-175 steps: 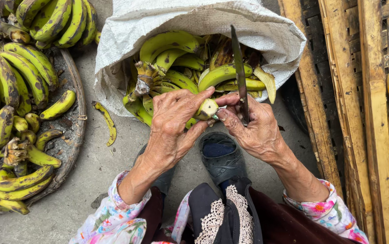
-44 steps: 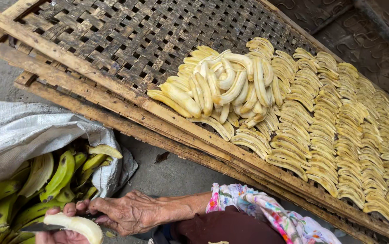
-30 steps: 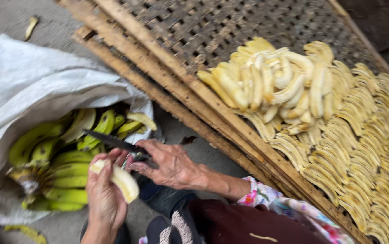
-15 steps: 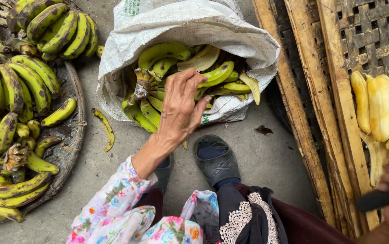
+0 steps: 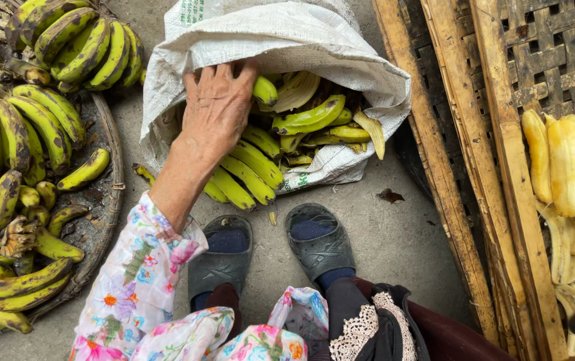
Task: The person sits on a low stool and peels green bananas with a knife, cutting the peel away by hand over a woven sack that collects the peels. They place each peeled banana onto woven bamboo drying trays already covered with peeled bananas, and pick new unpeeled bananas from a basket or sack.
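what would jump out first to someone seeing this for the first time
The left hand reaching into the open white sack of green bananas at top centre catches the eye first. At far left, a shallow round basket holds more green, dark-spotted bananas. On the right, pale peeled bananas lie on a woven wooden rack.

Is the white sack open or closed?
Open: the white sack has its mouth rolled back, green bananas showing, left hand reaching inside.
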